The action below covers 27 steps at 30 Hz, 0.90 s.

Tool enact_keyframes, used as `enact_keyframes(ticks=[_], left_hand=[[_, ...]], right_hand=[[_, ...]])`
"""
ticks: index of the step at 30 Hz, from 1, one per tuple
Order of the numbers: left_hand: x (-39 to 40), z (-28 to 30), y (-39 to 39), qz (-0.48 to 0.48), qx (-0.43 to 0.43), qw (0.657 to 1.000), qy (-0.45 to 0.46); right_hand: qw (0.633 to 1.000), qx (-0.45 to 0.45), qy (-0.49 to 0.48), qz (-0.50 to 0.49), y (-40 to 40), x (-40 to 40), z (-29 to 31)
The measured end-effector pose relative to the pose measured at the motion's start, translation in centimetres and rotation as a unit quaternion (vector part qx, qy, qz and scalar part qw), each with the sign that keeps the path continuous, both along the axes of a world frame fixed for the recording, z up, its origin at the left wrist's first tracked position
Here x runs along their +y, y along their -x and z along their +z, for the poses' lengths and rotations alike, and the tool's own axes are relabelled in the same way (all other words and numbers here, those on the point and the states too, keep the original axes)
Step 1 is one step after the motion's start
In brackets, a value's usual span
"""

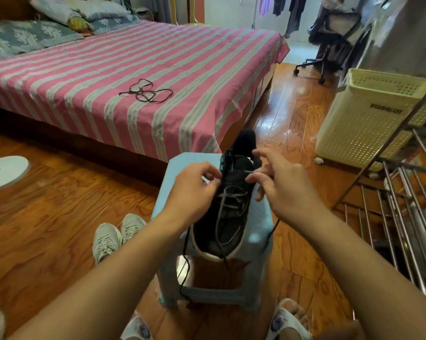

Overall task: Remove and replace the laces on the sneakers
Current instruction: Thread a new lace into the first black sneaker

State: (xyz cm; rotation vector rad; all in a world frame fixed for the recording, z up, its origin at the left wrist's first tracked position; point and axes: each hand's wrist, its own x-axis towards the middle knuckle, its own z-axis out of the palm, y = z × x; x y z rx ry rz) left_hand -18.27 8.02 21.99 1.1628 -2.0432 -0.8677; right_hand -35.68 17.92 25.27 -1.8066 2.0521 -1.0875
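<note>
Black sneaker (228, 209) sits on a light blue plastic stool (261, 224), toe toward the person. Lace (231, 200) is threaded loosely through the lower eyelets, upper eyelets near the tongue look unlaced, so the step in hand is probably lacing upward.

To do it well: keep both ends even, feed the tip straight into the next eyelet, pull slack out row by row, don't twist the lace.

Left hand (194, 187), at the sneaker's left edge: fingers (210, 171) curled narrow, pinching the lace against the eyelet row. Right hand (278, 180), at the sneaker's right edge: thumb and forefinger pinch the pale lace tip (250, 172), other fingers fanned loose.

Both lace ends trail off the stool. A spare black lace (145, 92) lies on the striped bed beyond the stool.
</note>
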Motion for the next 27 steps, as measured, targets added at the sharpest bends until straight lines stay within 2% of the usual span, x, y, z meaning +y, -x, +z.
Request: enact_keyframes(ticks=[2,5,12,15,18,20,22,24,27], left_hand=[[0.0,-0.3,0.3,-0.042,-0.048,0.998,0.008],[0.4,-0.3,0.6,-0.043,-0.08,0.995,0.035],[2.8,0.3,1.4,0.025,-0.099,0.993,0.059],[3.2,0.3,1.9,0.043,-0.051,0.998,-0.001],[3.1,0.2,1.9,0.053,0.045,0.99,-0.122],[3.1,0.0,1.7,0.049,0.061,0.987,-0.139],[3.0,-0.1,1.6,0.044,0.056,0.989,-0.126],[2.7,-0.2,1.4,0.039,0.043,0.994,-0.093],[1.9,-0.3,0.8,0.019,-0.022,0.999,0.02]], right_hand=[[0.996,0.078,0.041,-0.018,-0.9,-0.3,-0.4],[0.976,0.206,0.063,-0.041,-1.5,-0.7,-1.1],[0.967,0.244,0.021,-0.07,-2.2,-1.4,-1.6],[0.964,0.253,-0.005,-0.083,-2.5,-1.9,-1.2],[0.973,0.212,-0.021,-0.092,-3.1,-2.4,-1.1],[0.975,0.192,-0.022,-0.111,-3.8,-2.5,-1.5],[0.972,0.187,-0.014,-0.14,-4.3,-2.4,-1.9],[0.977,0.14,-0.013,-0.158,-4.4,-2.4,-2.2],[0.984,0.055,-0.006,-0.171,-4.2,-2.4,-2.7]])
